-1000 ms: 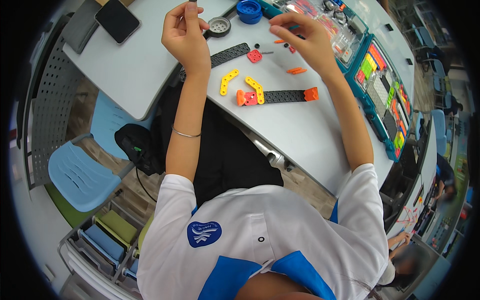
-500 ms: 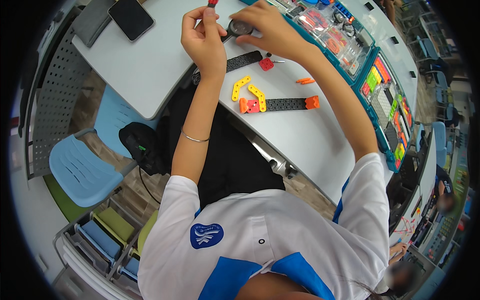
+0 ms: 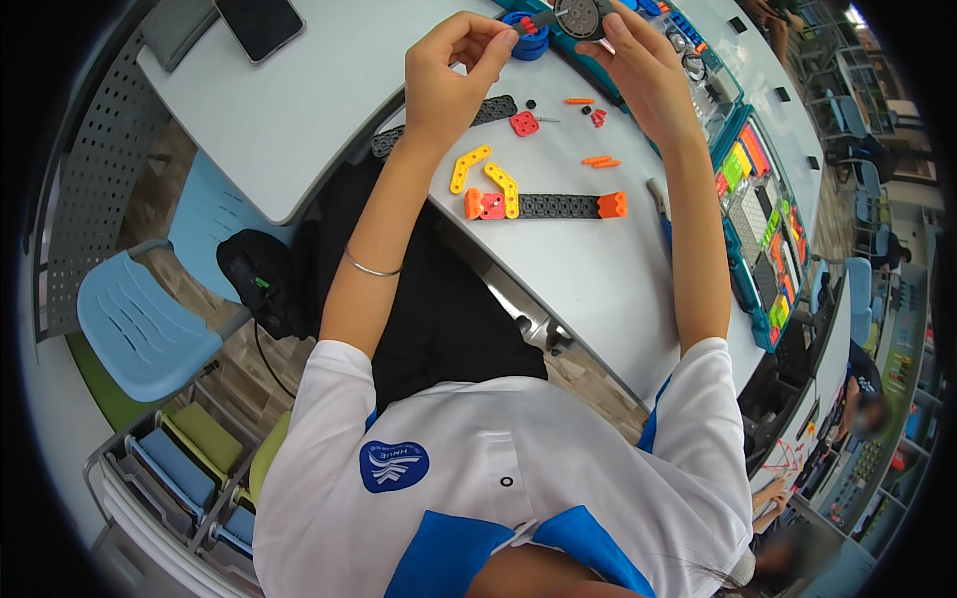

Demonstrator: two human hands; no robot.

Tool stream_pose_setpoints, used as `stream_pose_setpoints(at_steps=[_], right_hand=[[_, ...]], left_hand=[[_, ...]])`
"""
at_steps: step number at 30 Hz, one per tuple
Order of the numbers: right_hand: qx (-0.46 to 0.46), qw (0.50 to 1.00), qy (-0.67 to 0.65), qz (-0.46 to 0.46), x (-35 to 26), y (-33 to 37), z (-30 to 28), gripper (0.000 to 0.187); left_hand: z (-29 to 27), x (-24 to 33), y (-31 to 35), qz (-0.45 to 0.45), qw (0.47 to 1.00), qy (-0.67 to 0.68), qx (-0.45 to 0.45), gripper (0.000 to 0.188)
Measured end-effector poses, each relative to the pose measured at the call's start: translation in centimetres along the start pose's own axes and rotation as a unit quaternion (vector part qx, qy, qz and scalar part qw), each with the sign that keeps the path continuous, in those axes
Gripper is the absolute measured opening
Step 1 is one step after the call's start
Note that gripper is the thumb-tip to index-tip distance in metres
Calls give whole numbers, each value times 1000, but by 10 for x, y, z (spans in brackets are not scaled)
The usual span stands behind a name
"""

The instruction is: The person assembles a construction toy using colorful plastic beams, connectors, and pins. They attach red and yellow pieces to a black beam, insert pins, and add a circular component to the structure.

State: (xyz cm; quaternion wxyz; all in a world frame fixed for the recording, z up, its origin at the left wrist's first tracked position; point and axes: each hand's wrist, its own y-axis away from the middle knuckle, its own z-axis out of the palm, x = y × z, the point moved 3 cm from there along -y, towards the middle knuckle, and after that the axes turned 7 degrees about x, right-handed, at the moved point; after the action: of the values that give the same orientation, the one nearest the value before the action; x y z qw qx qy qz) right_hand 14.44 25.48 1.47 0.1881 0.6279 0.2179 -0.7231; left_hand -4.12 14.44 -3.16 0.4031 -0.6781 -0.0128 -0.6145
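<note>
Pinching a small dark grey and red piece (image 3: 530,23) between thumb and fingers, your left hand (image 3: 446,85) is raised over the table at the upper edge of the view. Your right hand (image 3: 653,85) grips the edge of a grey wheel (image 3: 581,18), thumb toward you. The wheel sits just beside the piece, close to a thin metal shaft (image 3: 561,12); whether piece and wheel touch, you cannot tell from here. Just behind lie blue wheel rims (image 3: 528,45).

Nearer you on the white table (image 3: 568,264) are a red square plate (image 3: 523,124) with a metal pin beside it, and some orange pegs (image 3: 601,161). Closer still, one yellow angled beam (image 3: 469,169) lies apart; another rests against a dark perforated strip (image 3: 558,206) with orange ends. Past your right forearm stands a teal case (image 3: 762,334) of coloured parts. To your left, a phone (image 3: 261,28) lies beside a grey pouch (image 3: 179,30).
</note>
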Motion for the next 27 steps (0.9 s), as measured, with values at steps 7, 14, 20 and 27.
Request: stream_pose_setpoints(at_steps=[7,14,20,27], right_hand=[[-15,997,71,-24,-4,3,3,50],[-31,969,217,-117,-29,16,13,51],[-83,947,256,-177,-25,13,5,51],[-70,959,228,-153,-20,17,8,50]], left_hand=[[-1,-5,2,3,1000,-17,-18,16],[2,-5,1,-82,995,-13,-50,34],[1,-1,4,6,998,-10,-62,14],[0,2,5,-38,996,30,-78,12]])
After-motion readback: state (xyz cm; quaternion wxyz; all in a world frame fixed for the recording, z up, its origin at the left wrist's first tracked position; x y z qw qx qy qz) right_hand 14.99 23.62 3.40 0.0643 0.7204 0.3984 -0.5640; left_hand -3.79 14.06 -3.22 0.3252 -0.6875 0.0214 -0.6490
